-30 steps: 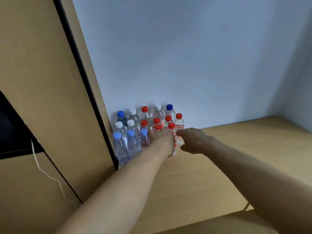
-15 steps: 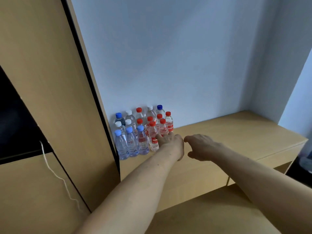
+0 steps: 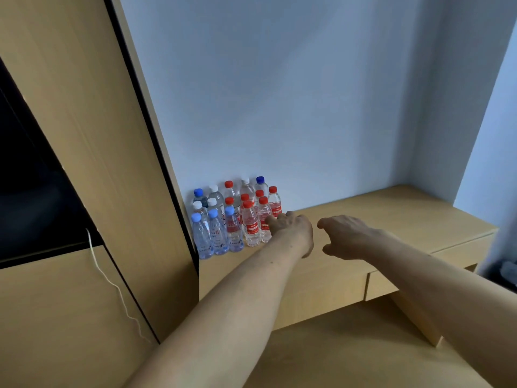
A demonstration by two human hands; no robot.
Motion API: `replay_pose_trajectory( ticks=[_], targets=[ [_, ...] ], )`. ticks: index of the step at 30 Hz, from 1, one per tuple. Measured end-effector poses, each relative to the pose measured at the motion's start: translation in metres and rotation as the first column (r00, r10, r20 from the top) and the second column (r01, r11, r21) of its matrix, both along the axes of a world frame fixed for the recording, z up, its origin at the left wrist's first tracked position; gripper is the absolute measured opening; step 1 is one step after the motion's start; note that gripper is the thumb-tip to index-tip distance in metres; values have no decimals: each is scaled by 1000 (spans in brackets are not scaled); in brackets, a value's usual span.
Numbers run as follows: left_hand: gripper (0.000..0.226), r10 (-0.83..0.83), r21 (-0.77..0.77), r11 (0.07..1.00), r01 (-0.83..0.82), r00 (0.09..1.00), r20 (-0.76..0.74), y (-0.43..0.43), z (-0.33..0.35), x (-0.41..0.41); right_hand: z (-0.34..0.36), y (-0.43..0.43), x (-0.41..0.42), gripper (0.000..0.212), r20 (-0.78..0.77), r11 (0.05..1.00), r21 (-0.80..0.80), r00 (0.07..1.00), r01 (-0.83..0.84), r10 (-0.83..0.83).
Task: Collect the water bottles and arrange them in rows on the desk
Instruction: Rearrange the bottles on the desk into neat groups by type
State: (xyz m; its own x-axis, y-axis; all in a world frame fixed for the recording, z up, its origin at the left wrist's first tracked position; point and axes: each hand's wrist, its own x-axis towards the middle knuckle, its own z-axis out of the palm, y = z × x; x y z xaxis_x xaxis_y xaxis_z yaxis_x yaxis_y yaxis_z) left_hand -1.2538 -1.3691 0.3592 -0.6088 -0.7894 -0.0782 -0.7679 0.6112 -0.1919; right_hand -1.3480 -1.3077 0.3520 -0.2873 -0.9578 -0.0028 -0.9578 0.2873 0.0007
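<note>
I see water bottles (image 3: 250,225) upright in 3 rows, far-left desk (image 3: 405,217) corner, vs cabinet panel (image 3: 112,163). Left hand (image 3: 292,232) just right of front row, fingers relaxed, gripping nothing; touching or not, can't tell. Right hand (image 3: 347,236) loosely curled, holds nothing.

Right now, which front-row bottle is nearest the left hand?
The red-capped bottle at the row's right end: fingertips of the left hand are at its label, while the other four front bottles stand farther left.

soft dim light, wide-angle warping at edges.
</note>
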Motion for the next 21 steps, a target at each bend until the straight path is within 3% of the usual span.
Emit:
replay_pose_trajectory(
  ticks=[13, 21],
  targets=[
    [59, -95, -20, 995, 96, 995, 37, 120, 7, -70, 1, 125, -61, 41, 43, 994, 0, 993, 111, -111],
    [58, -309, -16, 951, 309, 951, 10, 215, 10, -165, 7, 234, -131, 39, 0, 947, 22, 947, 320, -320]
  ],
)
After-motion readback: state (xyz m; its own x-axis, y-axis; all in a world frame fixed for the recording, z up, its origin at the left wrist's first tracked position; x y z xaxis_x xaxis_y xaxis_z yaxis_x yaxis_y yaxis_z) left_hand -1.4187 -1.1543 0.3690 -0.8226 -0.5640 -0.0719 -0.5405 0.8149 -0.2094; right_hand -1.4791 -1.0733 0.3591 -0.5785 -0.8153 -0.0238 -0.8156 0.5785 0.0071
